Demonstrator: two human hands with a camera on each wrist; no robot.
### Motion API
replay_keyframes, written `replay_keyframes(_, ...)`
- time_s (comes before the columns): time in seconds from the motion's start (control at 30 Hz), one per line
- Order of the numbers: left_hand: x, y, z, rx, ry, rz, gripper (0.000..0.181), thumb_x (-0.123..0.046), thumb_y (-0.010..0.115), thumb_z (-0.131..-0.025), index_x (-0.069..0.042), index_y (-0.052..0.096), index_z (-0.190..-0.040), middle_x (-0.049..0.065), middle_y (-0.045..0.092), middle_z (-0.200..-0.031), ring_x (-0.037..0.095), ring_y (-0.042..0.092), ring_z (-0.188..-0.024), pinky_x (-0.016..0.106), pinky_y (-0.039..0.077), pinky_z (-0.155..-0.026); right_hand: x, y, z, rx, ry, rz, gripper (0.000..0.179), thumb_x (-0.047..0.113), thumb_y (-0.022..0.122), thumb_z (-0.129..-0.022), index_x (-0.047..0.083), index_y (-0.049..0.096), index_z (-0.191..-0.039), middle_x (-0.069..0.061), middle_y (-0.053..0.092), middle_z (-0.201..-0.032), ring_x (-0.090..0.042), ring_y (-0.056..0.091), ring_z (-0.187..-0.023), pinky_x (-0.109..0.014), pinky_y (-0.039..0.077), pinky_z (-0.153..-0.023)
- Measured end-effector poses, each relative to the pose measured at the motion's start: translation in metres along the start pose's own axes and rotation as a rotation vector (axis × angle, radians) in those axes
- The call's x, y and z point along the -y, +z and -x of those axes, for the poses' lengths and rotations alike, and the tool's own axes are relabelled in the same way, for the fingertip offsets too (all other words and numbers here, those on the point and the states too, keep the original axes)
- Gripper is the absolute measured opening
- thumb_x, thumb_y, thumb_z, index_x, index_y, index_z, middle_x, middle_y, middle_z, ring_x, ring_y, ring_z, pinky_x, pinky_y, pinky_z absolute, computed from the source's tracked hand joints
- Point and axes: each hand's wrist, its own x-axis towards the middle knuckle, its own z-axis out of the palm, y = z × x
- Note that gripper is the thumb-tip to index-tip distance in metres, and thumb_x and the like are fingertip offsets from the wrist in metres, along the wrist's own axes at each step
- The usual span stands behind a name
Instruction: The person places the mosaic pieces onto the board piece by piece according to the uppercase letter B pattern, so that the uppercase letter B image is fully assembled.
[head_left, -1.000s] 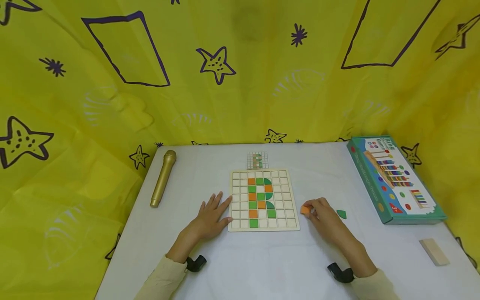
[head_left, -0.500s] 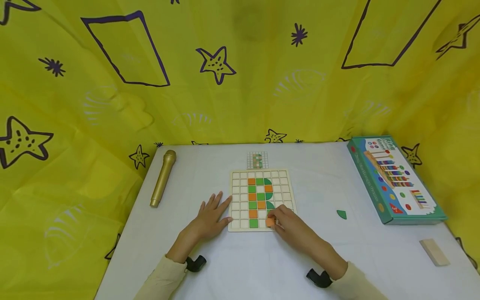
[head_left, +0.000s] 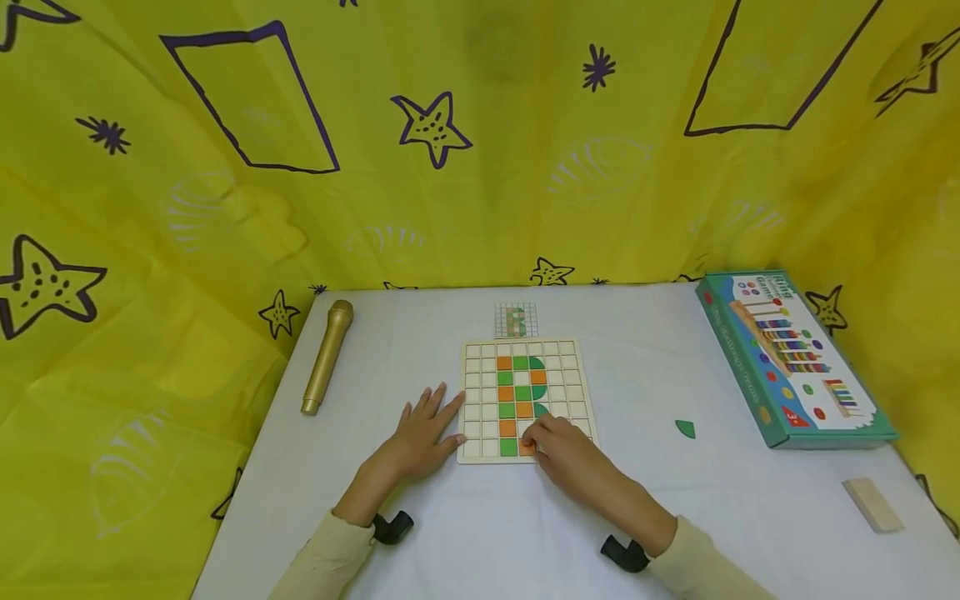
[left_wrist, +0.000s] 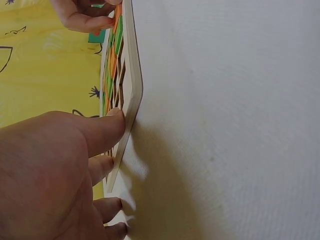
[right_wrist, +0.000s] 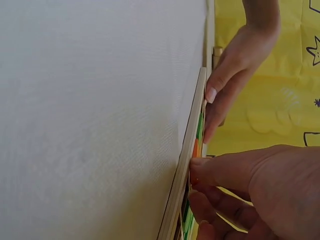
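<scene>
A pale wooden grid board lies mid-table, with orange and green tiles set in the shape of a letter. My left hand rests flat at its left edge, fingers spread; in the left wrist view the thumb touches the rim. My right hand is over the lower right of the board. Its thumb and fingers pinch an orange tile at the bottom row, beside a green square tile. Those fingers partly cover the tile and nearby cells. A loose green tile with a curved side lies right of the board.
A small pattern card sits just behind the board. At the left lies a gold microphone. On the right are a green game box and a small wooden block. A yellow patterned cloth hangs behind the white table.
My right hand has carried the orange tile leftward from beside the board to its bottom row, shifting slightly further left in the last half second. My left hand has stayed put.
</scene>
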Motion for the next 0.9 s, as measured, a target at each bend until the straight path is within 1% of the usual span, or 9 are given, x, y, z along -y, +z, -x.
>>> replay_keyframes(0.17, -0.001, -0.001, 0.001, -0.011, 0.013, 0.014, 0.070, -0.045, 0.056, -0.109, -0.022, 0.029, -0.169, 0.016, 0.013, -0.177, 0.041, 0.006, -0.164, 0.068, 0.008, -0.128, 0.000, -0.003, 0.002, 0.020, 0.006, -0.020, 0.022, -0.003, 0.081, -0.088, 0.010, 0.078, -0.105, 0.000, 0.064, -0.105, -0.018, 0.063, -0.092, -0.033, 0.056, -0.080)
replay_keyframes(0.27, -0.001, -0.001, 0.002, -0.020, 0.022, 0.018, 0.068, -0.043, 0.056, -0.109, -0.021, 0.030, -0.168, 0.017, 0.013, -0.177, 0.042, 0.007, -0.163, 0.068, 0.008, -0.127, -0.002, -0.008, 0.006, 0.047, 0.055, -0.030, 0.023, 0.002, 0.083, -0.089, 0.011, 0.078, -0.110, -0.001, 0.063, -0.110, -0.018, 0.063, -0.098, -0.035, 0.055, -0.084)
replay_keyframes(0.4, 0.000, 0.000, 0.001, -0.020, 0.017, 0.013, 0.068, -0.045, 0.054, -0.109, -0.022, 0.030, -0.169, 0.016, 0.012, -0.177, 0.042, 0.006, -0.163, 0.067, 0.008, -0.128, -0.013, -0.024, 0.014, 0.080, 0.201, -0.051, 0.025, 0.008, 0.081, -0.093, 0.011, 0.075, -0.117, 0.000, 0.064, -0.115, -0.020, 0.061, -0.106, -0.041, 0.053, -0.090)
replay_keyframes(0.5, 0.001, 0.001, 0.001, -0.021, 0.015, 0.011, 0.068, -0.045, 0.054, -0.109, -0.021, 0.030, -0.168, 0.017, 0.012, -0.177, 0.042, 0.006, -0.163, 0.068, 0.008, -0.128, -0.030, -0.039, 0.024, 0.070, 0.294, -0.055, 0.028, 0.009, 0.079, -0.094, 0.009, 0.072, -0.122, -0.005, 0.065, -0.117, -0.025, 0.060, -0.109, -0.046, 0.053, -0.094)
replay_keyframes(0.6, 0.000, 0.000, 0.001, -0.020, 0.013, 0.011, 0.068, -0.044, 0.055, -0.109, -0.021, 0.030, -0.168, 0.017, 0.013, -0.177, 0.042, 0.006, -0.163, 0.068, 0.008, -0.128, -0.051, -0.057, 0.037, 0.052, 0.351, -0.043, 0.033, 0.009, 0.079, -0.094, 0.004, 0.069, -0.125, -0.014, 0.063, -0.120, -0.034, 0.059, -0.112, -0.053, 0.053, -0.094)
replay_keyframes(0.7, 0.000, 0.001, 0.001, -0.021, 0.013, 0.012, 0.068, -0.044, 0.055, -0.109, -0.021, 0.031, -0.168, 0.017, 0.013, -0.177, 0.042, 0.006, -0.163, 0.068, 0.008, -0.128, -0.073, -0.076, 0.051, 0.054, 0.423, -0.040, 0.040, 0.009, 0.080, -0.093, -0.002, 0.064, -0.127, -0.026, 0.059, -0.123, -0.046, 0.057, -0.113, -0.061, 0.051, -0.092)
replay_keyframes(0.8, 0.000, 0.001, 0.001, -0.021, 0.014, 0.011, 0.068, -0.045, 0.054, -0.109, -0.021, 0.030, -0.168, 0.016, 0.013, -0.177, 0.042, 0.005, -0.164, 0.068, 0.007, -0.128, -0.092, -0.093, 0.063, 0.115, 0.561, -0.061, 0.047, 0.011, 0.077, -0.094, -0.009, 0.054, -0.130, -0.037, 0.051, -0.125, -0.053, 0.054, -0.111, -0.067, 0.049, -0.090)
replay_keyframes(0.9, 0.000, 0.001, 0.001, -0.020, 0.018, 0.010, 0.068, -0.045, 0.054, -0.109, -0.022, 0.030, -0.168, 0.016, 0.013, -0.177, 0.041, 0.005, -0.164, 0.068, 0.007, -0.128, -0.108, -0.105, 0.072, 0.204, 0.690, -0.079, 0.052, 0.015, 0.073, -0.097, -0.016, 0.046, -0.129, -0.043, 0.044, -0.123, -0.054, 0.053, -0.104, -0.067, 0.049, -0.088)
